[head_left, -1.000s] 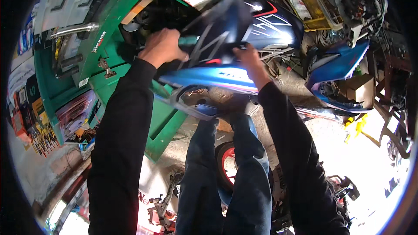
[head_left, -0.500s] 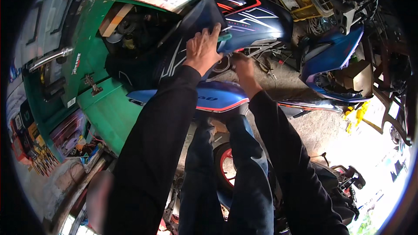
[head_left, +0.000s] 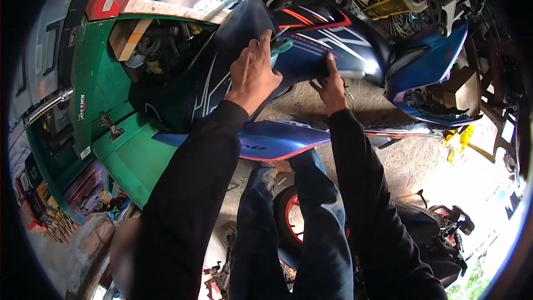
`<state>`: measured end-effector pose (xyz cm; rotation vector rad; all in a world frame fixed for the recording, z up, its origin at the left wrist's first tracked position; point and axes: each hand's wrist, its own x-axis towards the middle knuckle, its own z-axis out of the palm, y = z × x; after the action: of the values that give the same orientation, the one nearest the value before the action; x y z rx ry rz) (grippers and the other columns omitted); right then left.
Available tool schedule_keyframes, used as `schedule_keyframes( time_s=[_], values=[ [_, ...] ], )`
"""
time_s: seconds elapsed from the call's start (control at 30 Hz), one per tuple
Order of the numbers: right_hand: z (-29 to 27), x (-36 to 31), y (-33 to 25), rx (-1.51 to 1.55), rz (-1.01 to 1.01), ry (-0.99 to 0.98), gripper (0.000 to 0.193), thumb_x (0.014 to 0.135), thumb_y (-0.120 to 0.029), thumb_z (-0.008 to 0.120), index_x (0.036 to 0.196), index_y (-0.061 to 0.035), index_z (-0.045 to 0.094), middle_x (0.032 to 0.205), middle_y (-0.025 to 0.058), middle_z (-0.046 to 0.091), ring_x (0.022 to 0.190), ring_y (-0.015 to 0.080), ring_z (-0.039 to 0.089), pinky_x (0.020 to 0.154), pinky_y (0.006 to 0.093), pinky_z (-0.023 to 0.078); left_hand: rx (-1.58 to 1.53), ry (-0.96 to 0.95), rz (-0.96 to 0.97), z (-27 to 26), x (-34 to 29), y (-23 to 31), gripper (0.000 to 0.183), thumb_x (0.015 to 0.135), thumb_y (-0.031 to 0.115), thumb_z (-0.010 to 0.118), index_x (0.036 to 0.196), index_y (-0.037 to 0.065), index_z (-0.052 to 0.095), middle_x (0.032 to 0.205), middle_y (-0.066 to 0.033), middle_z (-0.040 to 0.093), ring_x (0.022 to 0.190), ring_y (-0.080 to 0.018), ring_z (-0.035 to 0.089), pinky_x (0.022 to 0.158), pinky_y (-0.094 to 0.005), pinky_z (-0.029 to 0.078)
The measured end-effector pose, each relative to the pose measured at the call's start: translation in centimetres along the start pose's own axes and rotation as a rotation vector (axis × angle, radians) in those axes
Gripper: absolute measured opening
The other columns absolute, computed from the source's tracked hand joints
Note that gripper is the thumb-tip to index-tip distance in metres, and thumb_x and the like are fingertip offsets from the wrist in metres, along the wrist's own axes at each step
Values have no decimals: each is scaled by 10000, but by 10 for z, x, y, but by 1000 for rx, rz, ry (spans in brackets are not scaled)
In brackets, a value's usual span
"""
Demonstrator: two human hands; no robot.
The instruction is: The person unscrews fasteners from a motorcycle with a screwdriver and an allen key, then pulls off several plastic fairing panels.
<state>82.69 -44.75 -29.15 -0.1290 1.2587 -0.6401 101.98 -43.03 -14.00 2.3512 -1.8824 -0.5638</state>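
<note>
A dark blue motorcycle fairing with white and red lines stretches across the top middle. My left hand lies on its face, fingers stretched out and thumb apart. Beside that index finger is a green-handled tool with a thin metal part; whether my palm touches it cannot be made out. At the fairing's lower edge, my right hand pinches the rim, its index finger on the outer face and other fingers partly hidden under it. Nearer to me, a blue panel with a red edge lies across above my knees.
To the left stands an opened green metal cabinet with parts inside. Another blue fairing with a cardboard box lies on the right. A yellow crate is at the back. A red-rimmed wheel shows between my legs.
My right hand has come from below the fairing up onto its lower edge. The fairing has shifted and now covers the loose wrenches seen before. The left hand stays on its face.
</note>
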Motion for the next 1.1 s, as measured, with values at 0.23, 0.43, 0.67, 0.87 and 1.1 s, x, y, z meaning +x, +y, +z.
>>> schedule_keyframes(
  time_s=[0.23,0.43,0.67,0.87,1.1],
  values=[
    [-86,-30,51,241,147,179,1064,719,-637,701,1483,-109,183,1370,166,395,1259,361,380,1001,492,377,93,-94,63,25,11,4,761,660,171,759,1329,82,409,1078,-167,571,990,-343,600,812,-441,519],
    [-96,-37,58,101,67,328,856,731,-587,723,1304,-26,422,1053,140,557,898,298,570,776,401,498,155,-106,159,39,26,4,747,673,189,754,1328,79,412,1093,-183,575,974,-353,608,812,-441,516],
    [-12,-23,18,-1278,-466,315,640,749,-246,705,1304,-66,441,1289,214,452,1203,390,442,989,489,395,85,-90,106,47,27,-9,795,657,165,760,1359,141,389,1075,-179,576,982,-351,614,786,-435,531],
    [-14,-14,21,-1935,-677,-198,495,752,-103,599,1237,-189,555,1312,77,490,1306,287,363,1023,548,343,29,-114,111,46,27,-5,662,681,123,706,1296,102,463,1089,-187,603,984,-380,602,823,-456,506],
    [-25,0,11,-2160,-116,-333,272,773,-162,565,999,-93,700,985,161,686,978,299,655,852,382,513,80,-73,52,37,45,-6,490,706,173,706,1168,70,579,1070,-149,639,992,-349,611,825,-452,496]
  ],
)
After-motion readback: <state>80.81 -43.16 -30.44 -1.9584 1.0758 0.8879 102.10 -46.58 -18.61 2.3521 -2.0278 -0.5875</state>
